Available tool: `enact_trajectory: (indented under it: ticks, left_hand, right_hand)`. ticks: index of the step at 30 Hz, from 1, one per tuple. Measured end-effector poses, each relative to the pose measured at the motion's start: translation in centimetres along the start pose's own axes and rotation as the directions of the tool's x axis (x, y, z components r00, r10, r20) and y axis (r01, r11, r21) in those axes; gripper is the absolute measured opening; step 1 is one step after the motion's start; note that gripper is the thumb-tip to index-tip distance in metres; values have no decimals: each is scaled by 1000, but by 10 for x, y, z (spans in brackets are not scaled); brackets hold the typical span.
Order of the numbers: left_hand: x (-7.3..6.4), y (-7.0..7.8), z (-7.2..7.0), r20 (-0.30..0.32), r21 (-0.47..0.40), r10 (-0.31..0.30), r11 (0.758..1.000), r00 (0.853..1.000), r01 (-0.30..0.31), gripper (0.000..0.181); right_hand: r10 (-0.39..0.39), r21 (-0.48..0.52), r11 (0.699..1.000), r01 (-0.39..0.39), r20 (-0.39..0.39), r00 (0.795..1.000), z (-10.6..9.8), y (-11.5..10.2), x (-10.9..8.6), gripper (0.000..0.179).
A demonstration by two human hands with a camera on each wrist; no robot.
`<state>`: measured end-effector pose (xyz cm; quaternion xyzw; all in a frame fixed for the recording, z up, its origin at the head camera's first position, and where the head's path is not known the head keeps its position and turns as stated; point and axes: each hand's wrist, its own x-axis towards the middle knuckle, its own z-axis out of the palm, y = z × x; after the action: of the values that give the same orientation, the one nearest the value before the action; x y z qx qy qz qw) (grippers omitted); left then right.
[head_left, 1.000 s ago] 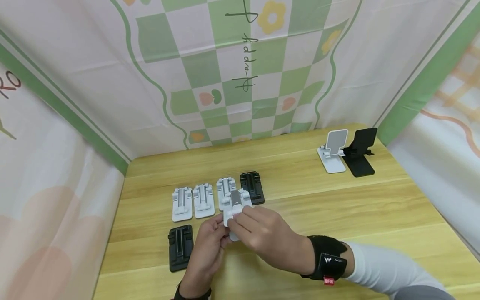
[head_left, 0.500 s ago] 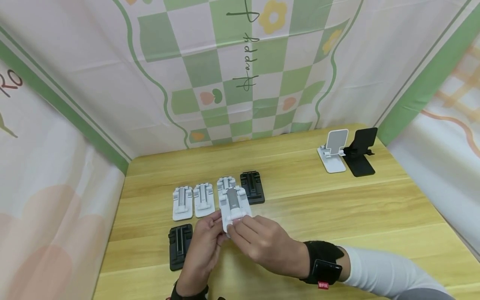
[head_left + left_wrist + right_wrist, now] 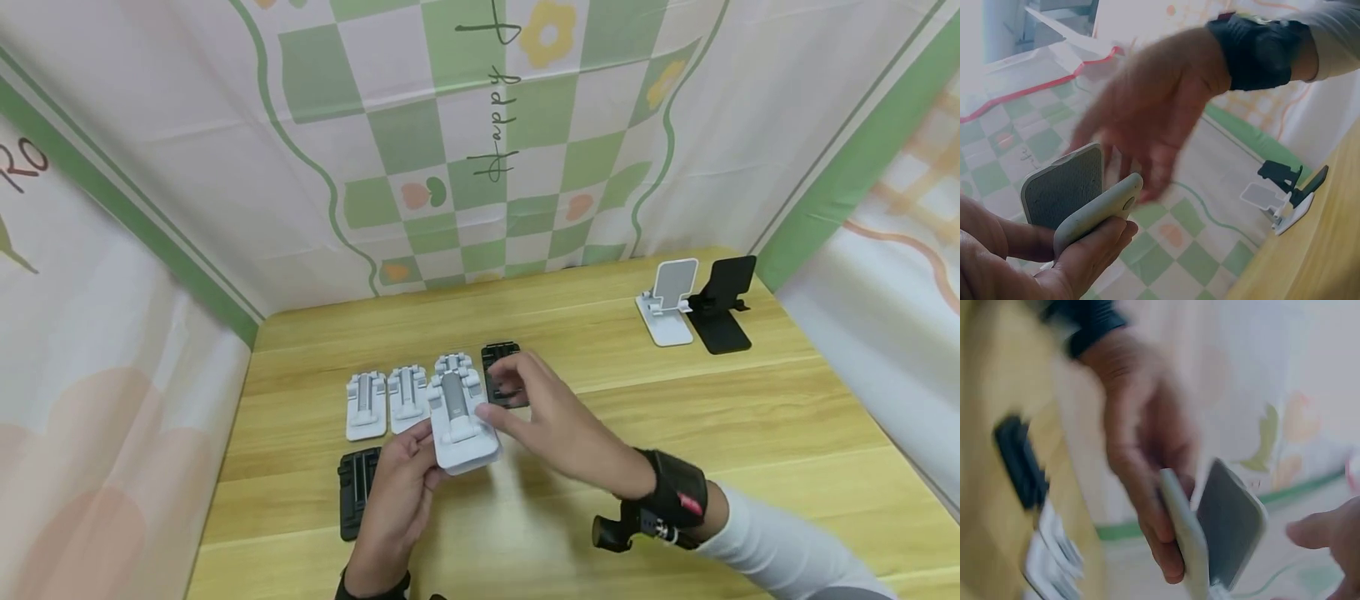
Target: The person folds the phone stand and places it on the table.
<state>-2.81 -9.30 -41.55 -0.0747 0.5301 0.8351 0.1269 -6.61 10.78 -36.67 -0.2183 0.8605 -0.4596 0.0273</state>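
Observation:
A white phone stand (image 3: 459,442) is gripped from its left side by my left hand (image 3: 397,500), raised over the table. Its grey-padded panel (image 3: 1069,187) stands at an angle from the base, so the two plates form a V in both wrist views. My right hand (image 3: 566,425), fingers loosely bent, is off the stand, its thumb tip right by the stand's right edge. Blurred in the left wrist view, the right hand (image 3: 1154,106) shows nothing in it. Behind the held stand, another white phone stand (image 3: 454,363) is mostly hidden. The right fingers overlap a folded black phone stand (image 3: 497,354).
Two folded white stands, one (image 3: 366,406) left of the other (image 3: 405,398), lie on the wooden table (image 3: 600,367). Nearer sits a folded black stand (image 3: 354,492). At the back right, a white stand (image 3: 675,285) and a black stand (image 3: 727,287) stand unfolded. Printed curtains surround the table.
My right hand has let go of the held white phone stand and moved right and away from me. The left hand has brought the stand slightly left and nearer, showing more of it.

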Motion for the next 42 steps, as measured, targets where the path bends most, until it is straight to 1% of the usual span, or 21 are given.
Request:
enact_trajectory:
  ticks: [1, 2, 4, 6, 7, 8, 9, 10, 12, 15, 19, 21, 23, 25, 30, 33, 39, 42]
  left_hand:
    - [0, 0, 0, -7, -4, -10, 1000, 1000, 10, 42]
    - [-1, 0, 0, -12, -4, -18, 1000, 1000, 18, 42]
    - [-1, -1, -1, -15, -4, -24, 1000, 1000, 24, 43]
    - [-1, -2, -1, -20, -7, -23, 1000, 1000, 23, 43]
    - [-1, -2, -1, -22, -7, -22, 1000, 1000, 22, 43]
    - [-1, -2, -1, -20, -5, -20, 1000, 1000, 20, 43]
    - [-1, -3, -1, -20, -3, -18, 1000, 1000, 18, 43]
    - [-1, -3, -1, -24, -4, -19, 1000, 1000, 19, 42]
    - [-1, -3, -1, -21, 5, -19, 1000, 1000, 19, 42]
    - [-1, -2, -1, -11, 6, -28, 1000, 1000, 28, 41]
    - [-1, 1, -2, 15, -52, -46, 998, 999, 47, 41]
    - [-2, 2, -3, 26, -88, -54, 995, 998, 56, 45]
    - [-2, 3, -3, 28, -103, -61, 993, 998, 63, 49]
    - [-2, 4, -3, 26, -89, -67, 994, 997, 69, 51]
    - [-2, 5, -1, 12, -61, -87, 994, 996, 87, 46]
    - [-2, 5, -1, 6, -61, -91, 994, 996, 92, 43]
    - [-1, 4, -1, 9, -67, -95, 993, 995, 96, 44]
    - [-1, 3, -1, 16, -58, -84, 995, 996, 85, 45]
  right_hand:
    - [97, 76, 992, -102, 61, 993, -2, 4, 2, 53]
    - [167, 160, 969, -187, 132, 977, -3, 8, 4, 55]
    - [230, 310, 899, -309, 266, 936, -4, 15, 7, 55]
    - [240, 423, 815, -397, 378, 894, -2, 21, 7, 54]
    - [232, 467, 773, -428, 420, 877, -1, 24, 7, 54]
    - [225, 503, 736, -453, 449, 865, 0, 26, 6, 53]
    - [219, 525, 710, -469, 469, 856, 1, 27, 6, 51]
    - [216, 540, 691, -481, 481, 850, 2, 29, 5, 50]
    - [216, 559, 665, -495, 491, 844, 3, 30, 5, 50]
    - [222, 573, 644, -507, 495, 840, 4, 32, 5, 48]
    - [222, 581, 630, -515, 501, 837, 4, 34, 5, 46]
    - [220, 583, 630, -513, 499, 838, 4, 35, 5, 45]
    - [218, 583, 632, -510, 497, 840, 4, 35, 5, 44]
    - [215, 584, 635, -506, 495, 842, 4, 35, 4, 44]
    - [205, 588, 638, -497, 493, 846, 4, 36, 4, 41]
    - [197, 589, 641, -492, 493, 847, 4, 36, 4, 40]
    - [189, 591, 642, -488, 494, 848, 4, 37, 4, 38]
    - [193, 590, 644, -487, 491, 850, 5, 38, 4, 36]
